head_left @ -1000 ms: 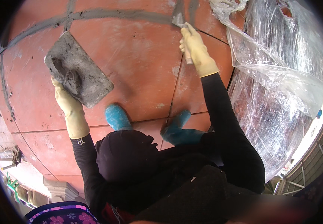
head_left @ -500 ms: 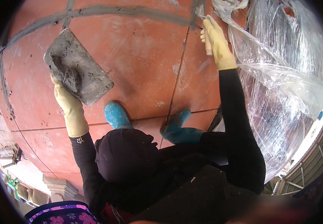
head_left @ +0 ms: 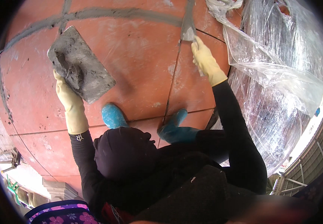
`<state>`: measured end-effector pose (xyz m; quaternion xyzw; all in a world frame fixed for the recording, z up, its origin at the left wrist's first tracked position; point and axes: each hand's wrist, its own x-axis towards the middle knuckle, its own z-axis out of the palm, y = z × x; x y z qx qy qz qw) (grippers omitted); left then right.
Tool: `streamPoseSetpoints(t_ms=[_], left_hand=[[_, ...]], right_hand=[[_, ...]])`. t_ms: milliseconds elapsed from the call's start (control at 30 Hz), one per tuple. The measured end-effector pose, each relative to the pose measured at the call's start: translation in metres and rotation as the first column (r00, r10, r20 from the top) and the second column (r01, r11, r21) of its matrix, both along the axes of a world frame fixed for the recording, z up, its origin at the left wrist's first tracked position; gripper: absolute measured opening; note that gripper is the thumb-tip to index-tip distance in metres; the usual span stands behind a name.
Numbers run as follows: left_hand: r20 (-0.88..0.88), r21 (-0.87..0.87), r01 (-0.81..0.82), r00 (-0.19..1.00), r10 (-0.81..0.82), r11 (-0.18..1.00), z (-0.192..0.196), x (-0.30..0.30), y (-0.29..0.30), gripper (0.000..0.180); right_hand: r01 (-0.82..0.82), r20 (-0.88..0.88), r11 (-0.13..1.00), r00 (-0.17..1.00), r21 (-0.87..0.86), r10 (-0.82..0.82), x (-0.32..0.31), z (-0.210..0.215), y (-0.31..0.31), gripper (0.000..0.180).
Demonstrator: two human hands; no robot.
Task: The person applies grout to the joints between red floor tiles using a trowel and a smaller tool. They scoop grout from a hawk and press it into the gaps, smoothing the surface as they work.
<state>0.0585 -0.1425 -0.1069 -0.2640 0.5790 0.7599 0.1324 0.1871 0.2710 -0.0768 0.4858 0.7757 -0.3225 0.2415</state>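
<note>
My left hand point(head_left: 69, 98), in a cream rubber glove, is closed on the near edge of a rectangular mortar board point(head_left: 98, 80). The board is tilted above the tiles and carries a lump of wet grey mortar point(head_left: 72, 74). My right hand point(head_left: 207, 61), gloved the same way, wraps the handle of a putty knife point(head_left: 188, 30). Its flat grey blade lies over a joint between the red tiles point(head_left: 139, 63), at the lower end of a grey mortar strip point(head_left: 188, 13). How firmly the blade presses cannot be made out.
Clear plastic sheeting point(head_left: 281, 74) covers something bulky on the right. A wide grey mortar band point(head_left: 113, 12) crosses the far tiles. My blue boots point(head_left: 113, 115) stand on the tiles. At lower left are a stepped grey block point(head_left: 58, 190) and flowered fabric point(head_left: 62, 212).
My right hand has drawn the putty knife nearer and slightly left along the joint; its blade now shows broadside. The mortar board in my left hand has barely shifted.
</note>
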Motion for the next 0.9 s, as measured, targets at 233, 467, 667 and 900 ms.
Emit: streamPoseSetpoints(t_ms=[233, 467, 667, 900], left_hand=[[0.003, 0.033, -0.016, 1.000, 0.016, 0.999, 0.000, -0.003, -0.002, 0.062], [-0.004, -0.001, -0.009, 1.000, 0.009, 1.000, 0.009, -0.002, 0.001, 0.062], [0.004, -0.032, -0.010, 1.000, 0.011, 0.999, 0.007, -0.002, -0.006, 0.062], [-0.004, -0.011, -0.022, 1.000, 0.021, 1.000, 0.004, -0.004, 0.007, 0.063]], right_hand=[[0.045, 0.035, 0.985, 0.999, -0.164, -0.040, 0.024, 0.043, 0.013, 0.057], [-0.004, -0.296, 1.000, 0.955, -0.002, 0.003, -0.095, 0.004, 0.099, 0.060], [-0.096, -0.182, 0.995, 0.979, -0.027, 0.089, -0.128, -0.027, 0.122, 0.057], [-0.006, -0.050, 0.999, 0.999, -0.048, 0.004, -0.069, -0.002, 0.064, 0.057]])
